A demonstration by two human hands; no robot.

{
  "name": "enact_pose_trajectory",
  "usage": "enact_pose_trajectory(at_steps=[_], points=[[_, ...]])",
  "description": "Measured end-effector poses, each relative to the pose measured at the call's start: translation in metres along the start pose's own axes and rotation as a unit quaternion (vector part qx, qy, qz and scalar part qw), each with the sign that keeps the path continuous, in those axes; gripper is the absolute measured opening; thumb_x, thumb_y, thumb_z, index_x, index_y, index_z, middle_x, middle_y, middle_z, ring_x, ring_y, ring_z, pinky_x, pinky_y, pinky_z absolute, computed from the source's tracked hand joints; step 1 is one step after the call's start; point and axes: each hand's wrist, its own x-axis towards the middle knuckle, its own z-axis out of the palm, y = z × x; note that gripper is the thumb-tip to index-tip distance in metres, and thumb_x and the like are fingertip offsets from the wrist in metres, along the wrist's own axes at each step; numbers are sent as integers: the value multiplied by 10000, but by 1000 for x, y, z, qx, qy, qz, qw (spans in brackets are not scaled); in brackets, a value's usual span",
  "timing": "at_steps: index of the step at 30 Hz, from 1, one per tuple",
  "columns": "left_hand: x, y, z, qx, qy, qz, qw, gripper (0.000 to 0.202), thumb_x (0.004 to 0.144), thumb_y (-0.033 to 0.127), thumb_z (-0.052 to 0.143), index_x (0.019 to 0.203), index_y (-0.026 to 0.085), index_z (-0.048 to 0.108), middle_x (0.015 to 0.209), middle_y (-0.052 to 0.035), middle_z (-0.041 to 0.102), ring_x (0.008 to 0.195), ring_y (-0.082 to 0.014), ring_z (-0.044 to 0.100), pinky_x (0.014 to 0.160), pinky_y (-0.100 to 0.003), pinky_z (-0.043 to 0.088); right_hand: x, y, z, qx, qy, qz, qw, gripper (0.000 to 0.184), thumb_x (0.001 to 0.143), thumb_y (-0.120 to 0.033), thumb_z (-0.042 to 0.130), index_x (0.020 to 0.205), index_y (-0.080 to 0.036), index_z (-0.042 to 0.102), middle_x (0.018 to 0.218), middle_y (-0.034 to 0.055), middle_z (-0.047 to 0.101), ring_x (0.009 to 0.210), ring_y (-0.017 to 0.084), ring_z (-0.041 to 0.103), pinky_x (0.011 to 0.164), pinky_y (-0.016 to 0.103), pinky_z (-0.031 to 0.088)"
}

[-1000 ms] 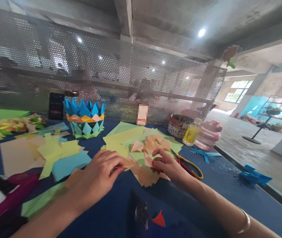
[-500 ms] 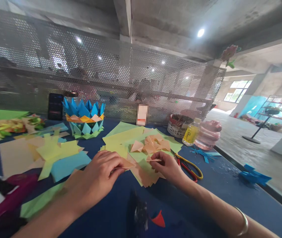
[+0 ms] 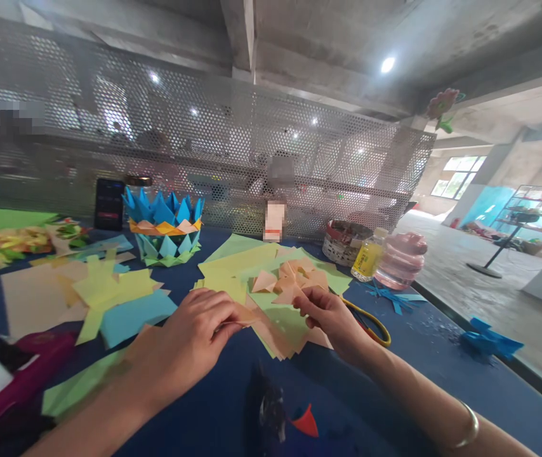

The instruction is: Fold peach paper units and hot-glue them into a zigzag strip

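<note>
My left hand is closed, its thumb and fingers pinching a small peach paper piece over the table. To its right, my right hand has its fingers drawn together, the tips at a folded peach paper piece beside the pile. That pile of folded peach pieces rests on green and yellow paper sheets. Loose peach sheets lie between my hands, one corner showing below my right hand. Partly behind my right wrist are yellow-handled scissors.
A blue, orange and green folded-paper basket stands back left, near a phone. At back right are a round container, a yellow-labelled bottle and a pink bottle. A red scrap lies in front.
My right hand has moved slightly up and right, and the peach piece at its fingertips now lies against the pile. A peach sheet corner shows below that hand. My left hand stays nearly still.
</note>
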Motion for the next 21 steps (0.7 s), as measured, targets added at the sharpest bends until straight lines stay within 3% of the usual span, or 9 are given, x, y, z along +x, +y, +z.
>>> enact_pose_trajectory(at_steps=[4, 9, 14, 16, 21], points=[[0, 0, 0, 4, 6, 8, 1000, 188, 945, 242, 539, 762, 209, 564, 814, 0, 620, 884, -219, 585, 763, -344, 427, -4, -3, 5, 18, -8, -8, 1000, 312, 818, -477, 657, 779, -168, 635, 739, -8, 581, 618, 101, 470, 565, 236, 371], [0, -1, 3, 3, 15, 13, 1000, 183, 943, 233, 531, 763, 210, 559, 817, -1, 621, 867, -218, 575, 754, -345, 408, -2, 2, 5, 30, -3, -21, 999, 285, 805, -398, 674, 981, -185, 601, 725, -15, 617, 656, 128, 515, 574, 248, 369], [1, 0, 3, -11, 14, 2, 1000, 164, 954, 253, 527, 806, 218, 590, 834, 7, 628, 882, -219, 572, 770, -349, 399, -3, 2, 4, 68, -2, -31, 997, 296, 803, -346, 665, 1039, -233, 526, 679, -43, 598, 667, 141, 529, 587, 251, 378], [2, 1, 3, -12, 7, 7, 1000, 141, 947, 226, 542, 819, 219, 601, 846, 10, 638, 885, -214, 584, 786, -352, 395, -5, 0, 5, 97, -19, -26, 995, 284, 791, -348, 668, 997, -249, 500, 671, -51, 584, 665, 143, 542, 581, 248, 384], [3, 2, 1, -4, -9, 0, 1000, 97, 931, 204, 575, 849, 213, 624, 879, 4, 654, 927, -221, 586, 826, -364, 397, -11, -6, 12, 165, -67, 8, 984, 152, 721, -285, 647, 697, -197, 526, 694, 6, 572, 645, 140, 539, 573, 257, 404]])
